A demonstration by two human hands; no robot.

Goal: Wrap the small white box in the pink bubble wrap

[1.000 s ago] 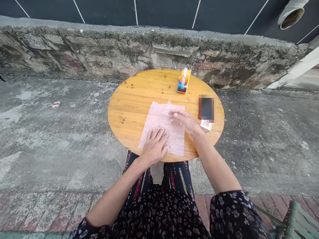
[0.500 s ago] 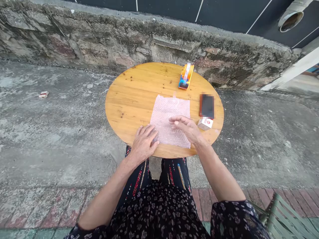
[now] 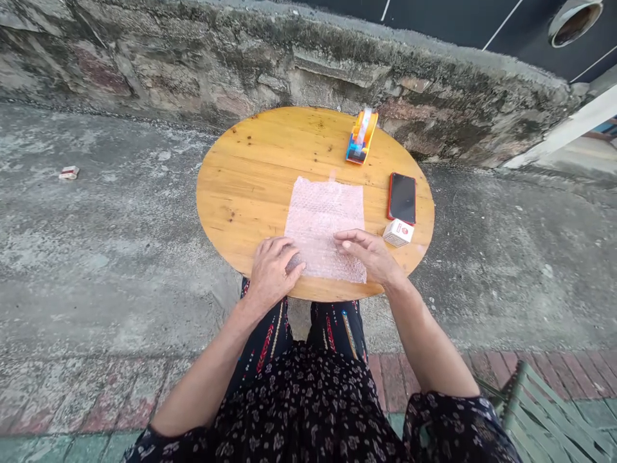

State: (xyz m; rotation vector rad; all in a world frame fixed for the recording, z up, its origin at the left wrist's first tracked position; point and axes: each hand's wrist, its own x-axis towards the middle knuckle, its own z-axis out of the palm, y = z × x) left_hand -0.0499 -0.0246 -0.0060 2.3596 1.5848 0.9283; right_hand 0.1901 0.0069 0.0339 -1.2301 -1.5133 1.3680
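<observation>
A sheet of pinkish bubble wrap [image 3: 322, 215] lies flat on the round wooden table [image 3: 241, 186], with a strip of clear tape [image 3: 332, 175] at its far edge. My left hand [image 3: 274, 267] rests at the sheet's near left edge, fingers apart and bent a little, holding nothing. Over the sheet's right side is my right hand [image 3: 369, 254], its fingers stretched toward the left and the thumb apart from them. Nothing shows in its grasp. Just beyond that hand stands a small white box [image 3: 398, 233].
A yellow and blue tape dispenser [image 3: 361, 136] stands near the table's far edge. Beside the white box lies a phone [image 3: 402, 197] in a red case. A rough stone wall [image 3: 216, 71] runs behind the table. At lower right is a green slatted chair [image 3: 554, 418].
The view has tilted and shifted slightly. My right hand has moved a little to the right over the bubble wrap. My left hand stays at the left edge.
</observation>
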